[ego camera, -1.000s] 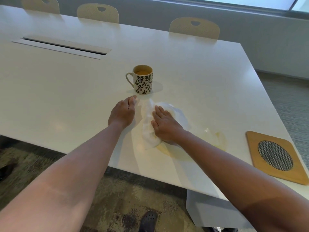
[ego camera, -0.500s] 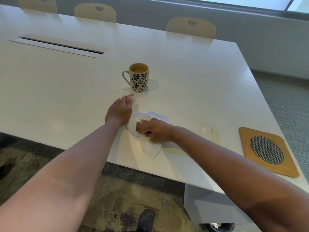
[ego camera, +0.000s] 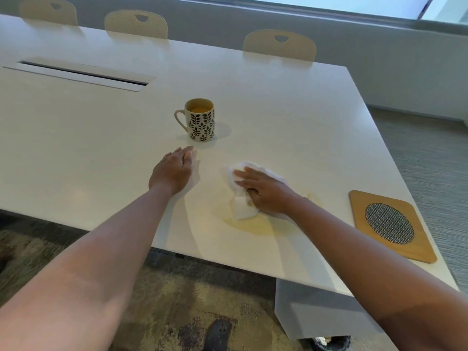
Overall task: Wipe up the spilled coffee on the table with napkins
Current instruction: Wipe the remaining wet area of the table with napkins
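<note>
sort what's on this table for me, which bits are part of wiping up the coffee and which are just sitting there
Part of the job:
napkin, pressed flat under the right hand
coffee spill
table

Just sitting there:
mug with coffee in it
wooden trivet
left hand, idle, holds nothing

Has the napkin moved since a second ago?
Yes. Then it lay just below the mug; now the napkin, under the right hand, sits further right, toward the wooden mat.
</note>
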The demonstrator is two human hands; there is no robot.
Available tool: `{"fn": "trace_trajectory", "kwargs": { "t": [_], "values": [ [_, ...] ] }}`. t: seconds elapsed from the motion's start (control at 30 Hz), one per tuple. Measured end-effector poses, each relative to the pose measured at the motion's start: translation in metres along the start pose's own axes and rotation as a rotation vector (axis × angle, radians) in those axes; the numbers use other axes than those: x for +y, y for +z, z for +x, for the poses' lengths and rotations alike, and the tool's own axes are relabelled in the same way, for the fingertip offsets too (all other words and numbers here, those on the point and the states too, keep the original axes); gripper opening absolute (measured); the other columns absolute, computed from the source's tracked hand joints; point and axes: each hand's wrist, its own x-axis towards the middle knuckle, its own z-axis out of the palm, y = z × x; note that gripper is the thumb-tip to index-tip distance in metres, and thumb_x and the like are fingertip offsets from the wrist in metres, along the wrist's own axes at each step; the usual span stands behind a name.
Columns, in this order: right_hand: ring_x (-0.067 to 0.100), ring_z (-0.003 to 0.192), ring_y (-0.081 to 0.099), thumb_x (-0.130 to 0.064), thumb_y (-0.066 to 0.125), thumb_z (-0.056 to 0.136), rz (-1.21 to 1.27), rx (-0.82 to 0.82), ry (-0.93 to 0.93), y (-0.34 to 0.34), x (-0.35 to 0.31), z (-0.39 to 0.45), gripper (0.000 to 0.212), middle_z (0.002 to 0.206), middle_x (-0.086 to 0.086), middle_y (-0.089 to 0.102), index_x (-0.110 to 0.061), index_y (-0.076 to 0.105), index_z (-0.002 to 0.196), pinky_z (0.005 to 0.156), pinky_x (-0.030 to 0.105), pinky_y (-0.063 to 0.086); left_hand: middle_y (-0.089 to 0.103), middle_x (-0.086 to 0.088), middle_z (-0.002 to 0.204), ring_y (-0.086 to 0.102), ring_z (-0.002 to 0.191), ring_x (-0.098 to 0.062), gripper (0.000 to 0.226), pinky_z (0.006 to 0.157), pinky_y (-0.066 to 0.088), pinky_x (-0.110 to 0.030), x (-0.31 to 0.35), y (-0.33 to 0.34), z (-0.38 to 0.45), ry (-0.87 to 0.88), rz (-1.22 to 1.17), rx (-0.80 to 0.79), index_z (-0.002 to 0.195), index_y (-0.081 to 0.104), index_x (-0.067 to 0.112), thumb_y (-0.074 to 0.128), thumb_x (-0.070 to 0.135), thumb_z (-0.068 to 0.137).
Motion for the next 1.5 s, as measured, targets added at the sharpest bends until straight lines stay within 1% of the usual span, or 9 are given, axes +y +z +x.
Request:
{"fn": "trace_trajectory", "kwargs": {
  "t": [0.13,0.3,0.57,0.83,0.97,1.1,1.2,1.37,1.5],
  "values": [
    [0.018,0.150,0.010,-0.037,0.030,0.101,-0.101,0.008,0.253,-0.009,0.032,-0.008,0.046,0.162,-0.003,0.017,-0.034,0.038,0.146,0.121,0.035,0.009,0.040,0.000,0.157,0.032,0.146,-0.020,0.052,0.117,0.026,-0.041,0.000,0.001,0.001,0.002,0.009,0.008,0.148,0.046,0.035,0.023,0.048,0.103],
    [0.029,0.150,-0.003,-0.049,0.022,0.098,-0.084,-0.004,0.476,-0.003,0.030,-0.010,0.055,0.164,0.009,0.001,-0.036,0.021,0.151,0.120,0.042,0.000,0.041,0.000,0.157,0.033,0.146,-0.019,0.051,0.117,0.027,-0.040,0.001,0.001,0.000,0.014,0.018,0.016,0.148,0.047,0.034,0.024,0.046,0.103],
    [0.027,0.149,-0.013,-0.060,0.027,0.096,-0.017,-0.029,0.481,0.005,0.000,0.010,0.074,0.163,0.009,-0.007,-0.019,0.012,0.155,0.119,0.040,-0.009,0.041,0.001,0.157,0.032,0.146,-0.019,0.052,0.118,0.027,-0.042,0.000,0.002,0.000,0.027,0.014,0.013,0.147,0.047,0.034,0.023,0.047,0.103],
    [0.010,0.150,0.001,-0.019,0.028,0.103,0.055,-0.072,0.130,0.021,-0.050,0.028,0.051,0.163,-0.006,0.010,-0.023,0.023,0.154,0.116,0.023,-0.005,0.043,0.001,0.156,0.032,0.146,-0.018,0.052,0.117,0.025,-0.040,0.002,0.000,-0.002,0.056,0.000,0.024,0.147,0.048,0.030,0.024,0.043,0.103],
    [0.008,0.148,0.017,0.001,0.039,0.094,0.119,-0.089,0.047,0.008,-0.044,0.022,0.056,0.157,-0.011,0.028,-0.022,0.044,0.145,0.122,0.028,0.009,0.043,0.003,0.156,0.031,0.146,-0.015,0.052,0.118,0.024,-0.039,0.003,-0.001,-0.002,0.071,0.006,0.011,0.147,0.048,0.029,0.022,0.041,0.104],
    [0.011,0.139,0.039,0.002,0.047,0.088,0.144,0.021,0.154,-0.004,-0.027,0.012,0.051,0.147,-0.012,0.047,-0.023,0.063,0.129,0.118,0.030,0.025,0.042,0.002,0.156,0.030,0.147,-0.016,0.050,0.118,0.023,-0.038,0.004,-0.002,-0.005,0.075,-0.001,0.013,0.147,0.048,0.028,0.023,0.039,0.105],
    [0.011,0.138,0.040,-0.003,0.053,0.084,0.067,0.076,0.306,-0.016,-0.006,-0.001,0.051,0.146,-0.013,0.048,-0.025,0.063,0.129,0.117,0.029,0.027,0.041,0.001,0.157,0.030,0.147,-0.018,0.050,0.118,0.022,-0.038,0.006,-0.004,-0.006,0.076,0.001,0.018,0.147,0.048,0.028,0.023,0.039,0.105],
    [0.019,0.143,0.028,-0.018,0.042,0.092,-0.084,-0.090,0.545,-0.043,0.010,-0.027,0.057,0.158,-0.003,0.027,-0.026,0.039,0.148,0.117,0.035,0.022,0.041,-0.001,0.157,0.030,0.147,-0.021,0.050,0.118,0.023,-0.040,0.004,-0.002,-0.005,0.067,0.009,0.005,0.147,0.048,0.029,0.023,0.040,0.105],
    [0.028,0.129,0.044,-0.023,0.039,0.093,-0.151,-0.276,0.712,-0.055,-0.005,-0.030,0.056,0.147,0.017,0.035,-0.014,0.035,0.148,0.103,0.034,0.039,0.042,0.000,0.156,0.030,0.146,-0.021,0.051,0.118,0.025,-0.041,0.002,-0.001,-0.002,0.074,0.012,-0.010,0.146,0.048,0.030,0.021,0.040,0.104]
  ]
}}
